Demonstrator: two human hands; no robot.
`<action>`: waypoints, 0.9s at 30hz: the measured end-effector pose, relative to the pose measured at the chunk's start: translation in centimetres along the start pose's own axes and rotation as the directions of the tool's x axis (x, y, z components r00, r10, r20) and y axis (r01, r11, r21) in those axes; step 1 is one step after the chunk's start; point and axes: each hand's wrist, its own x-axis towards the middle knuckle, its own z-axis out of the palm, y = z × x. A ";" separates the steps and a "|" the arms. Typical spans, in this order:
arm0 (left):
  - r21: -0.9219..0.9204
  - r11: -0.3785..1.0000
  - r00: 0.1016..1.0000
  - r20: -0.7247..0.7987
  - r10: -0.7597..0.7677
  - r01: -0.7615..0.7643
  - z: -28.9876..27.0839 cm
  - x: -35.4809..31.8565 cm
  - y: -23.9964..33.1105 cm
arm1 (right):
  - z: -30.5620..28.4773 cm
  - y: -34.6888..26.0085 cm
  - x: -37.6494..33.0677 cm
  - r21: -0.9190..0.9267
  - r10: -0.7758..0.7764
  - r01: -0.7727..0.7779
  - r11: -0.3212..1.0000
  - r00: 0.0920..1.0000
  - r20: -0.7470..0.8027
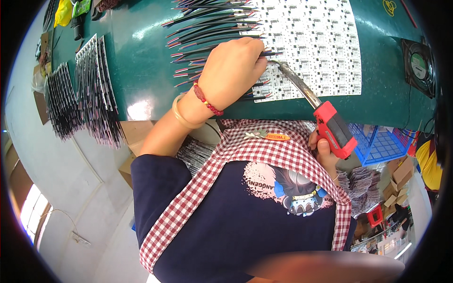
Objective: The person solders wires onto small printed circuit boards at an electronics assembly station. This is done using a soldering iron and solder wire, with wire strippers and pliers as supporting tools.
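A sheet of white circuit boards (325, 42) lies on the green table, with many small black parts on it. Black-sleeved cables (207, 33) with coloured wire ends lie in a row along its left edge. My left hand (231, 70) is closed over this row, thumb and forefinger pinching a cable whose end pokes out at the boards. Under the thumb, most of the fingers are hidden. My right hand (324, 150) grips the red and black handle of a soldering iron (335, 129). Its metal tip points up-left, close to the pinched cable end.
Bundles of boards with wires (96, 80) hang over the table's left edge. A black fan (418, 66) stands at the right end. Below the table edge sit a blue plastic basket (382, 144) and more wire bundles (363, 186). A yellow bag (63, 13) is at far left.
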 end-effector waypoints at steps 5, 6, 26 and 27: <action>0.010 0.999 0.999 0.030 0.034 -0.034 -0.2 0.3 -0.2 | -0.6 0.6 0.0 -0.074 -0.041 0.045 0.996 0.998 0.048; 0.022 0.999 0.999 0.037 0.039 -0.040 -0.2 0.3 -0.2 | -0.5 0.4 0.2 -0.108 -0.050 0.055 0.993 0.997 0.051; 0.078 0.997 0.996 0.083 -0.013 0.006 -0.4 0.3 0.2 | -1.0 0.4 -0.7 -0.068 -0.040 0.041 0.997 0.999 0.017; 0.101 0.994 0.998 0.058 -0.035 0.029 -0.3 0.1 0.5 | -0.9 0.2 -0.6 -0.081 -0.038 0.039 0.996 0.999 0.013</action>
